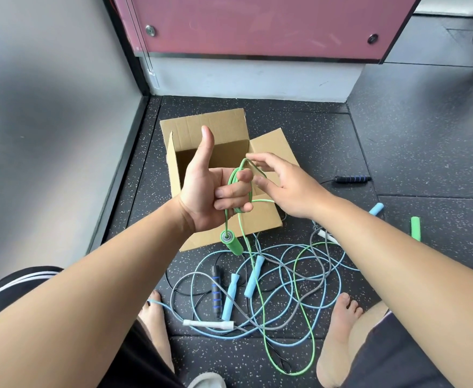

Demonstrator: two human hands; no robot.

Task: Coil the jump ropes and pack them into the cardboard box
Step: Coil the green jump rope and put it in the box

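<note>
My left hand (210,189) is raised above the open cardboard box (263,217), thumb up, its fingers curled round loops of the green jump rope (299,278). One green handle (232,243) dangles below that hand. My right hand (282,183) is just to the right, its fingertips at the top of the green loop. The rest of the green cord trails down to the floor. The other green handle (415,228) lies far right. Nothing shows in the part of the box's inside that I can see.
A tangle of light blue (253,275), grey and black ropes lies on the speckled floor between my bare feet (341,329). A black-and-blue handle (352,179) lies right of the box. A grey wall stands left, a pink panel behind.
</note>
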